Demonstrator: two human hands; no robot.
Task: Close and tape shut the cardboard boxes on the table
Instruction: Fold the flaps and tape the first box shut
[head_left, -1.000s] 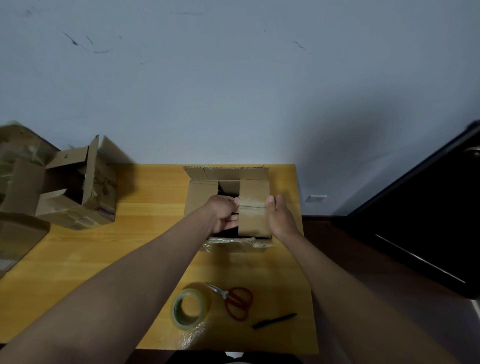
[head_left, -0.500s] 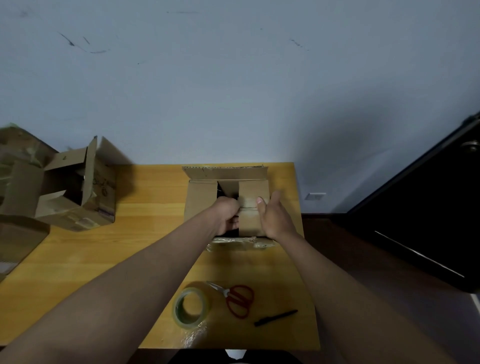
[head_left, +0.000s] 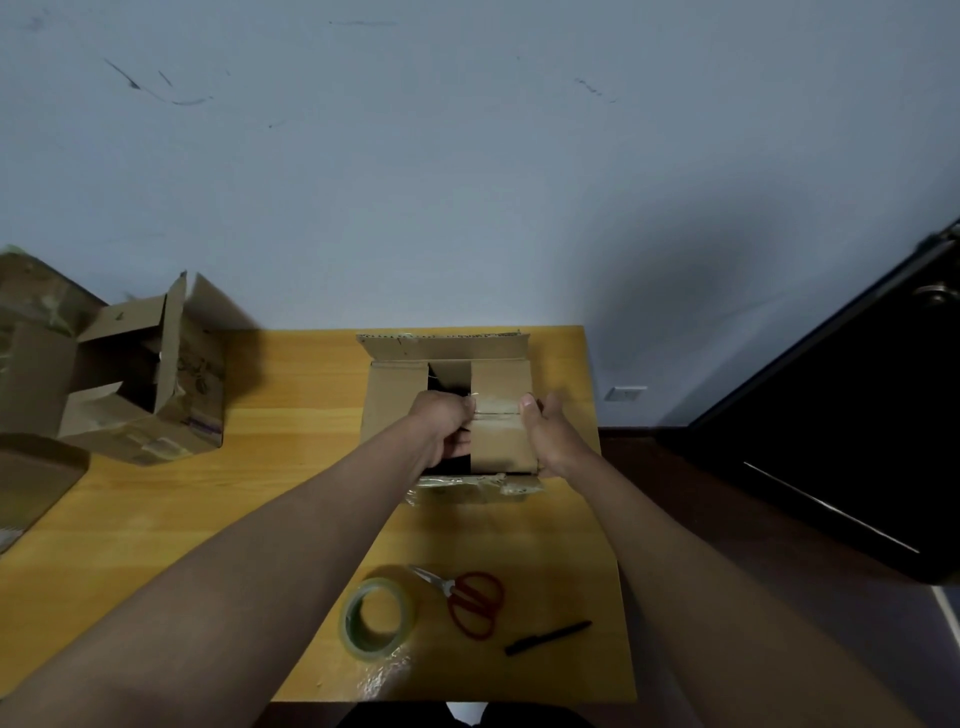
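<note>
- Half a second ago my right hand (head_left: 553, 436) lay over the right flap (head_left: 503, 415) with the thumb well in on it; now it has slid out to the flap's right edge, thumb tip resting on top at the crease.
- My left hand (head_left: 448, 426) has barely shifted: its grip stays curled round the flap's left edge, fingers tucked under into the dark gap.
- My right grip is looser, fingers wrapped down the outer side of the flap.
- The cardboard box (head_left: 395, 410) sits at 12 o'clock on the worktop (head_left: 291, 467), unmoved. Its far flap stands up, the left flap lies folded in, and a dark opening shows between the 2 side flaps. Crumpled clear tape clings to its near edge.
- Another open box (head_left: 140, 374) stands at 10 o'clock.
- Tape roll (head_left: 376, 618), red scissors (head_left: 472, 603) and black pen (head_left: 548, 637) lie at 6 o'clock, as before.
</note>
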